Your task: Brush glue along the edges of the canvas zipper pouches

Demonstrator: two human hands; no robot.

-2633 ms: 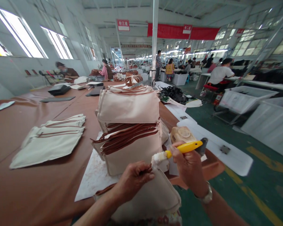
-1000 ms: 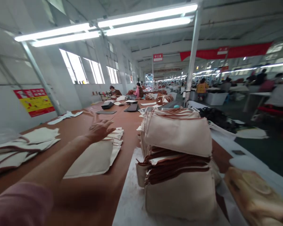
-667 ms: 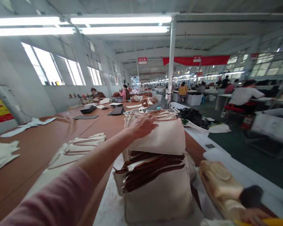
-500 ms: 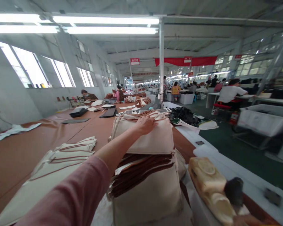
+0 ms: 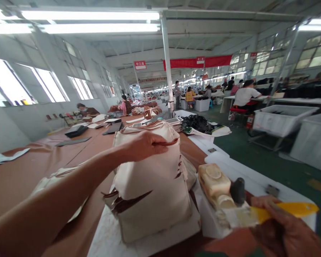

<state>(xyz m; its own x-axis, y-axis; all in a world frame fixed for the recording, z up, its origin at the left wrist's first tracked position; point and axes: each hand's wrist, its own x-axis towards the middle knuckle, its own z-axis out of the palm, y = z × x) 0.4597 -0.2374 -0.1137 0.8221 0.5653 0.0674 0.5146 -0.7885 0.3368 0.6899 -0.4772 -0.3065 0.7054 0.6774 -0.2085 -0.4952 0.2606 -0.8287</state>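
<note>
My left hand (image 5: 146, 145) is closed on the brown-trimmed edge of a cream canvas bag piece (image 5: 152, 167), which hangs down in front of the tall stack of bag pieces (image 5: 139, 214). My right hand (image 5: 286, 233) at the lower right grips a yellow-handled brush (image 5: 270, 214), its bristle end pointing left. Just behind the brush lies a yellowish plastic glue jug (image 5: 214, 182) on its side, with a dark cap (image 5: 237, 190).
The long brown table (image 5: 42, 160) carries a flat pile of cream pieces (image 5: 61, 175) at the left and dark items (image 5: 75, 131) farther back. White bins (image 5: 280, 119) stand on the green floor at right. Other workers (image 5: 244, 94) sit at distant tables.
My left hand went from the flat pile at the left to the top of the tall stack, gripped the top piece and pulled it down toward me. The brush hand came back into view.
</note>
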